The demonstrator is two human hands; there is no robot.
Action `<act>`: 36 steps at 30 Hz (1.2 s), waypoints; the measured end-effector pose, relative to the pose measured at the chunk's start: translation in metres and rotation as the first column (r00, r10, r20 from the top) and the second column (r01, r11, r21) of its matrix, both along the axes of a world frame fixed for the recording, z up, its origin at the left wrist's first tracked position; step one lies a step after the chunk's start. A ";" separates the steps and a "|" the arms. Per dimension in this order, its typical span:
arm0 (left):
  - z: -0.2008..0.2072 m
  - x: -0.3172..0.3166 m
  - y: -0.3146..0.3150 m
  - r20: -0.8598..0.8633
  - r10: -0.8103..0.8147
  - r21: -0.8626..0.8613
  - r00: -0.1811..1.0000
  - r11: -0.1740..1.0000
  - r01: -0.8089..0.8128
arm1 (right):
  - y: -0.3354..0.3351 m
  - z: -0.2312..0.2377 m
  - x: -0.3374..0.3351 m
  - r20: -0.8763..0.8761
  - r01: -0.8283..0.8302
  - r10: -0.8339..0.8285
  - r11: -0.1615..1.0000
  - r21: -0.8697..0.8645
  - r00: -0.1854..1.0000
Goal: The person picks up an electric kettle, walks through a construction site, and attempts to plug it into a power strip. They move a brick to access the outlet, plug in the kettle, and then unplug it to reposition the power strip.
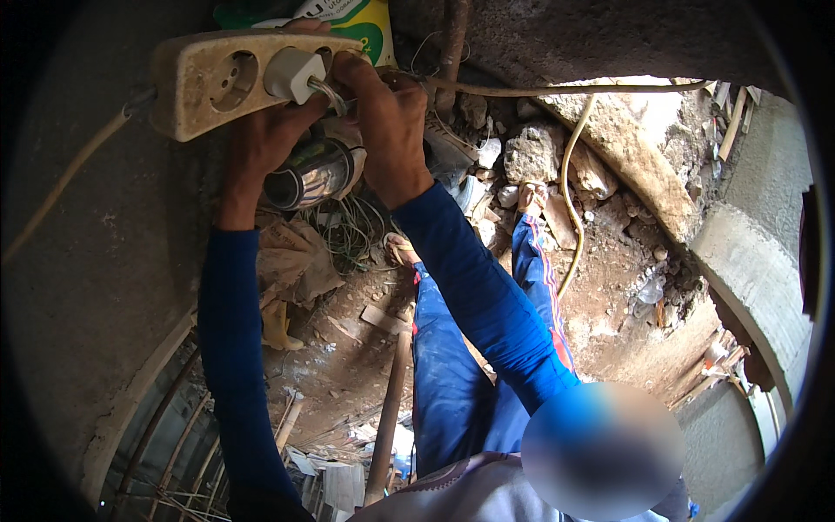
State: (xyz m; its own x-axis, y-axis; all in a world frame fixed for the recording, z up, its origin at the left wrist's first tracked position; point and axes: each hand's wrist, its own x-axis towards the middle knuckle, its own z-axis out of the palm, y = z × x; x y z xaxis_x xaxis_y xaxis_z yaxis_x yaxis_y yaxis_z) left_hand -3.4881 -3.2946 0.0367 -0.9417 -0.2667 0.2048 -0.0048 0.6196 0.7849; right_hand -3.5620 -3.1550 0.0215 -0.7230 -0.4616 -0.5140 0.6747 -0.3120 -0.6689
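A dirty cream power strip (196,96) is held up at the upper left, its sockets turned toward me. My left hand (265,143) is closed around it from below and behind, with the fingers partly hidden. A white plug (291,74) sits in one socket, and thin wires (329,94) come out of it. My right hand (387,122) is closed at the strip's right end, fingertips at the socket beside the plug. What they pinch is hidden. A brown cable (557,90) runs up to that hand from the right.
The strip's own cord (70,178) leaves to the left. Below my hands lie a clear round container (309,178), tangled wire (352,230) and a crumpled brown bag (296,261). Rocks (533,152), a wooden pole (389,418) and a loose cord (570,183) lie around my legs.
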 end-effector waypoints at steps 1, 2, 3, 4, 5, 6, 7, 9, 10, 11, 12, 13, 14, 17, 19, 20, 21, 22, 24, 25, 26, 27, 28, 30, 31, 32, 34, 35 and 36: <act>0.000 0.000 0.000 -0.011 0.007 0.035 1.000 0.999 -0.007 | 0.000 0.000 0.000 0.013 0.009 -0.009 1.000 -0.004 1.000; 0.000 0.001 0.001 -0.001 0.020 0.028 1.000 0.999 -0.020 | 0.000 0.000 0.000 0.010 0.001 0.000 1.000 -0.015 1.000; 0.000 0.001 0.002 0.009 0.040 0.042 0.999 0.998 -0.040 | 0.000 0.000 0.000 0.007 -0.008 0.008 1.000 -0.026 1.000; 0.001 0.002 0.003 0.027 0.063 0.056 0.998 0.996 -0.065 | 0.000 -0.001 0.000 0.004 -0.016 0.016 0.999 -0.038 1.000; 0.002 0.004 0.003 0.057 0.082 0.088 0.995 0.992 -0.087 | -0.001 -0.001 0.000 -0.008 -0.035 0.034 0.999 -0.029 0.999; 0.003 0.006 0.004 0.095 0.104 0.121 0.990 0.986 -0.115 | -0.001 -0.002 0.000 -0.020 -0.053 0.053 0.998 -0.019 0.998; 0.004 0.007 0.005 0.123 0.105 0.136 0.987 0.983 -0.121 | -0.002 -0.002 -0.001 -0.030 -0.073 0.073 0.997 -0.009 0.997; 0.006 0.009 0.006 0.116 0.102 0.151 0.988 0.981 -0.119 | -0.002 -0.002 -0.001 -0.007 -0.066 0.066 0.998 0.012 0.998; 0.007 0.009 0.006 0.099 0.089 0.159 0.991 0.982 -0.104 | -0.002 -0.002 -0.002 0.014 -0.075 0.074 0.997 0.019 0.997; 0.007 0.009 0.007 0.096 0.088 0.130 0.992 0.987 -0.100 | -0.002 -0.001 -0.002 0.017 -0.066 0.065 0.997 0.028 0.998; 0.007 0.008 0.006 0.086 0.084 0.110 0.993 0.990 -0.093 | -0.002 0.000 -0.003 0.031 -0.069 0.068 0.997 0.034 0.997; 0.006 0.007 0.007 0.071 0.083 0.104 0.994 0.990 -0.091 | -0.001 0.000 -0.003 0.044 -0.064 0.063 0.997 0.039 0.997; 0.005 0.006 0.006 0.060 0.078 0.114 0.995 0.990 -0.084 | -0.001 0.001 -0.003 0.043 -0.034 0.033 0.999 0.022 0.999; 0.002 0.002 0.004 0.017 0.051 0.087 0.999 0.995 -0.052 | -0.001 0.004 -0.001 0.052 0.036 -0.037 0.999 0.013 0.998; 0.001 0.002 0.002 -0.010 -0.002 -0.051 1.000 0.999 0.001 | -0.002 0.005 0.002 0.073 0.038 -0.045 0.995 0.093 0.996; 0.000 0.002 0.001 -0.003 -0.012 -0.052 1.000 0.999 0.011 | -0.003 0.006 0.003 0.067 0.058 -0.063 0.995 0.076 0.996; 0.000 0.003 0.000 -0.002 -0.017 -0.052 1.000 0.998 0.016 | -0.004 0.006 0.003 0.064 0.085 -0.090 0.994 0.071 0.994; 0.000 0.004 -0.001 0.002 -0.020 -0.052 1.000 0.998 0.020 | -0.003 0.007 0.004 0.078 0.080 -0.085 0.995 0.061 0.993; 0.000 0.007 -0.002 0.031 0.003 -0.044 1.000 0.999 -0.001 | -0.002 0.007 0.004 0.125 0.015 -0.024 0.997 0.072 0.992; 0.000 0.008 -0.003 0.041 0.015 -0.043 0.999 0.999 -0.013 | -0.001 0.007 0.003 0.167 -0.020 0.005 0.996 0.088 0.986; 0.000 0.009 -0.004 0.049 0.014 -0.124 0.999 0.992 -0.008 | 0.000 0.007 0.003 0.160 -0.032 0.024 0.998 0.045 0.987; 0.000 0.009 -0.005 0.061 0.015 -0.201 0.998 0.980 -0.003 | 0.000 0.007 0.002 0.171 -0.031 0.026 0.999 0.023 0.985; 0.000 0.010 -0.006 0.124 0.047 -0.281 0.991 0.960 -0.011 | 0.000 0.007 0.002 0.181 -0.029 0.029 1.000 0.000 0.983; -0.001 0.012 -0.006 0.048 -0.007 -0.360 0.999 0.933 0.024 | -0.003 0.006 0.002 0.222 0.040 -0.034 0.999 -0.022 0.974; -0.002 0.013 -0.005 0.047 -0.014 -0.390 0.999 0.920 0.031 | -0.005 0.006 0.003 0.231 0.066 -0.049 0.996 -0.067 0.972; -0.003 0.015 -0.004 0.046 -0.021 -0.420 0.999 0.907 0.038 | -0.007 0.005 0.003 0.260 0.066 -0.053 0.997 -0.043 0.964; -0.003 0.019 -0.003 0.048 -0.006 -0.441 0.999 0.897 0.027 | -0.008 0.003 0.004 0.313 0.067 -0.055 0.997 -0.027 0.948; -0.001 0.021 -0.005 0.045 0.012 -0.442 0.999 0.897 0.010 | -0.004 0.002 0.005 0.289 0.069 -0.037 0.992 -0.101 0.957; 0.001 0.023 -0.007 0.034 0.051 -0.424 0.998 0.905 -0.032 | 0.000 0.001 0.005 0.292 0.083 -0.040 0.987 -0.136 0.956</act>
